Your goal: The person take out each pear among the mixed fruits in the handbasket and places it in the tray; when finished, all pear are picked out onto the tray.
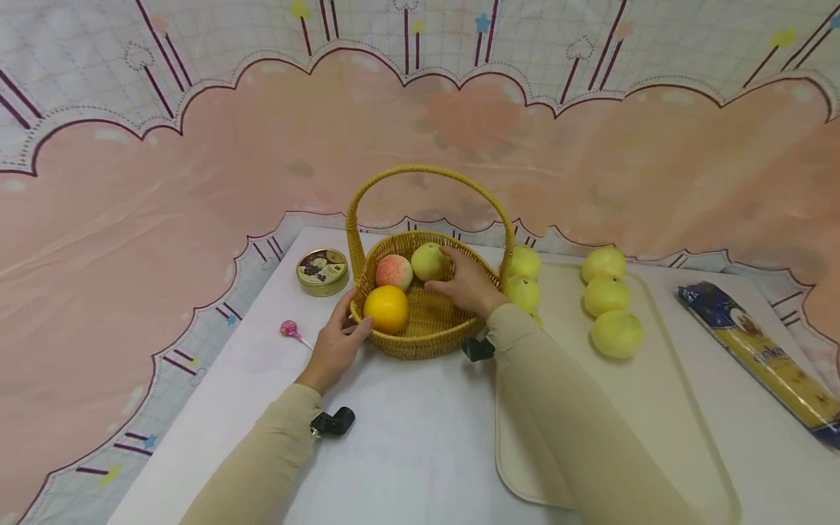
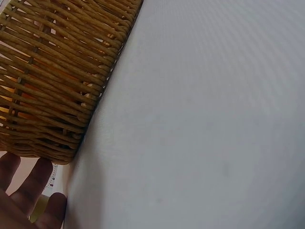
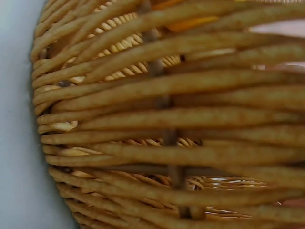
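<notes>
A yellow wicker basket (image 1: 423, 346) with a tall arched handle stands upright at the back of the white table. Inside it lie an orange (image 1: 386, 309), a pink and cream peach (image 1: 394, 271) and a round yellow-green fruit (image 1: 428, 261). My left hand (image 1: 336, 348) holds the basket's left side, thumb over the rim beside the orange and fingers outside; the left wrist view shows fingertips (image 2: 40, 171) against the weave. Reaching over the near right rim, my right hand (image 1: 469, 283) has thumb and fingers curved round the yellow-green fruit. Only weave fills the right wrist view.
Left of the basket are a round gold tin (image 1: 321, 272) and a pink lollipop (image 1: 289, 329). At the right lies a cream tray (image 1: 656, 423) with several yellow-green fruits (image 1: 607, 295), partly behind my right arm. Beyond it is a long blue and yellow packet (image 1: 764, 357).
</notes>
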`<state>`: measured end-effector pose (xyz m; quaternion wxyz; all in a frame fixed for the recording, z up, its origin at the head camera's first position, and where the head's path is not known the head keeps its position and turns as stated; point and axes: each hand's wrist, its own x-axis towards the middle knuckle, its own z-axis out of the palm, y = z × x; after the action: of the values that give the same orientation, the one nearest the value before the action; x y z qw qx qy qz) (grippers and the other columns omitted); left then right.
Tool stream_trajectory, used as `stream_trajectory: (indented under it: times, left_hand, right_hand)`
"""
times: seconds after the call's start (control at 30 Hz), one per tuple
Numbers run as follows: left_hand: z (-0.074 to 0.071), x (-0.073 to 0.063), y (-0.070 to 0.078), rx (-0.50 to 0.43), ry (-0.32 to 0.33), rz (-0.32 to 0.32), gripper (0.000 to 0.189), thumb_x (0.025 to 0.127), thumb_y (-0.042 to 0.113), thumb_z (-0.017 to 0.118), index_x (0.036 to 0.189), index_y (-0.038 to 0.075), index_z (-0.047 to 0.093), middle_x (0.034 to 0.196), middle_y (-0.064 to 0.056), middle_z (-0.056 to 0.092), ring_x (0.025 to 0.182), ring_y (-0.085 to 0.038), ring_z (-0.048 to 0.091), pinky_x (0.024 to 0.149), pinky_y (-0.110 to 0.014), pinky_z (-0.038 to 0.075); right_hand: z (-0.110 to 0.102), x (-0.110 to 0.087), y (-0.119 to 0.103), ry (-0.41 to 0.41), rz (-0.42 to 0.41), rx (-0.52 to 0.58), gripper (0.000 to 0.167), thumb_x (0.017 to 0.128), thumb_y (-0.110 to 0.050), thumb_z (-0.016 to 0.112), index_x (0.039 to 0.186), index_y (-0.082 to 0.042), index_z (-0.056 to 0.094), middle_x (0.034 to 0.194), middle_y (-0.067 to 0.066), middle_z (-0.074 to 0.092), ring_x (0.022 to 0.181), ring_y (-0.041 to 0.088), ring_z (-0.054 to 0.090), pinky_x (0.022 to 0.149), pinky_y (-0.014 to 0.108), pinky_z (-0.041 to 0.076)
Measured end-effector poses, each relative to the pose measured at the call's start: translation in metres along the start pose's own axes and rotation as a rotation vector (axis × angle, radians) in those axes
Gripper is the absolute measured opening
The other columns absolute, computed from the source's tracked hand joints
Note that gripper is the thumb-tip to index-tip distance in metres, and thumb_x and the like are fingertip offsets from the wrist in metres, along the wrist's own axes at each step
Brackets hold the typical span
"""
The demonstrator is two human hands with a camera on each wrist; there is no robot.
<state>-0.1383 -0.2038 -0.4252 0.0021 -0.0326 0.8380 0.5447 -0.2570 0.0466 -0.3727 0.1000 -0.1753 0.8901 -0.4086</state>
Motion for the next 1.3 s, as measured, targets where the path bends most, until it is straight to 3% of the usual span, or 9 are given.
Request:
stream_trajectory:
  times: [0.17,0.63,1.0,1.3]
  left_hand:
    - [0.0025,0.0001,-0.0006,-0.001,-0.009,0.0,0.072,0.102,0.039,0.057,0.161,0.026,0.019,0.159,-0.018,0.03,0.128,-0.037,0.05,0.105,-0.049,0.045]
    - [-0.0002,-0.0002,0.0037,0.014,0.003,0.028,0.071,0.103,0.039,0.056,0.161,0.025,0.019,0.161,-0.015,0.027,0.13,-0.039,0.049,0.106,-0.049,0.044]
    - [0.0008,-0.0006,0.0026,0.005,-0.007,0.027,0.071,0.103,0.039,0.056,0.161,0.025,0.018,0.161,-0.016,0.028,0.13,-0.038,0.049,0.106,-0.049,0.044]
    - [0.002,-0.0021,0.0033,0.004,-0.007,0.013,0.071,0.103,0.039,0.056,0.161,0.027,0.018,0.162,-0.015,0.027,0.13,-0.038,0.049,0.106,-0.05,0.044]
  right_hand:
    - [-0.0025,-0.0004,0.0037,-0.008,0.029,0.038,0.084,0.091,-0.032,0.075,0.158,-0.013,0.029,0.161,0.011,0.03,0.144,0.032,0.031,0.117,0.049,0.028]
    - [-0.0026,0.0065,0.0003,-0.035,0.056,-0.008,0.085,0.091,-0.031,0.076,0.158,-0.011,0.027,0.161,0.012,0.03,0.143,0.032,0.033,0.117,0.046,0.029]
    - [-0.0028,0.005,0.0018,0.0,0.034,0.024,0.078,0.091,-0.025,0.075,0.155,-0.006,0.035,0.157,0.012,0.037,0.143,0.03,0.034,0.117,0.044,0.028]
    - [-0.0018,0.0046,0.0031,0.01,0.016,0.048,0.075,0.09,-0.02,0.076,0.153,-0.005,0.038,0.154,0.014,0.039,0.137,0.03,0.041,0.113,0.043,0.036]
